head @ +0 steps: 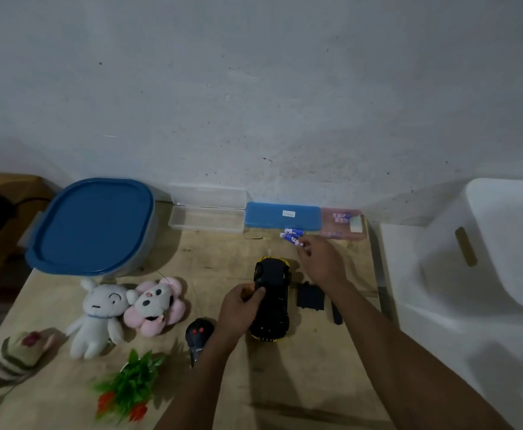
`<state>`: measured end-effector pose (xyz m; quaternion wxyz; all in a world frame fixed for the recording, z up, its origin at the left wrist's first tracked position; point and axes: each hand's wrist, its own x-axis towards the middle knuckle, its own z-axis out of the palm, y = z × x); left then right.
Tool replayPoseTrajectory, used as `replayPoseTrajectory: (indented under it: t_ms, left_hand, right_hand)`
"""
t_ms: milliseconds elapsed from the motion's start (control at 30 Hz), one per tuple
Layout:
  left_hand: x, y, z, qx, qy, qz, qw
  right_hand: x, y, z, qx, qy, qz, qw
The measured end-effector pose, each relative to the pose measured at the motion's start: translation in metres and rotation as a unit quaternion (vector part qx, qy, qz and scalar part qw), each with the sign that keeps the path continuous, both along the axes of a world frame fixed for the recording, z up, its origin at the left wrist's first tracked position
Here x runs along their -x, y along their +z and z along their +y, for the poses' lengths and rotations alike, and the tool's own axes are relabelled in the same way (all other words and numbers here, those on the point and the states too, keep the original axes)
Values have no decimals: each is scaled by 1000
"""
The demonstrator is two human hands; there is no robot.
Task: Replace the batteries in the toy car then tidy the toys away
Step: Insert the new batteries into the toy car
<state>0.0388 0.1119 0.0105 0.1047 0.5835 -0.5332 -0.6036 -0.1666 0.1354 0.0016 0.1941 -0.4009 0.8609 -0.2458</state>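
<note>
Remote control (198, 338): is being left lying on the counter (285, 383), just beside the left wrist.
Toy car (272, 301): is being kept upside down on the counter, long axis running near to far, yellow showing at both ends.
Left hand (242, 301): is being closed on the car's left flank, thumb and fingers curled round it.
Black cover (310, 296): is being left flat just right of the car; probably the battery door.
Right hand (317, 259): is being held beyond the car's far end, fingers pinched on one battery (299, 242).
Loose batteries (291, 232): are being reached at far right, nearer the right hand.
Clear case (206, 219): is being left open, seemingly empty.
Blue case (281, 216): is being kept shut.
Pink case (342, 225): shut; contents cannot be told.
Blue-lidded tub (92, 225): is being kept closed at far left; contents hidden.
</note>
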Motion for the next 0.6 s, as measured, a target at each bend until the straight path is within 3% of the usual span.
replayPoseTrajectory:
  t_ms: [133, 300, 600]
  left_hand:
    - [-3, -1, 0, -31, 54, 41, 997]
    - [-7, 10, 4, -146, 106, 176, 968]
    - [-1, 47, 9, -146, 77, 274, 947]
  right_hand:
    - [-19, 25, 29, 143, -106, -124, 976]
    - [-53, 56, 69, 221, -160, -212, 939]
    - [-84, 82, 79, 246, -118, -195, 942]
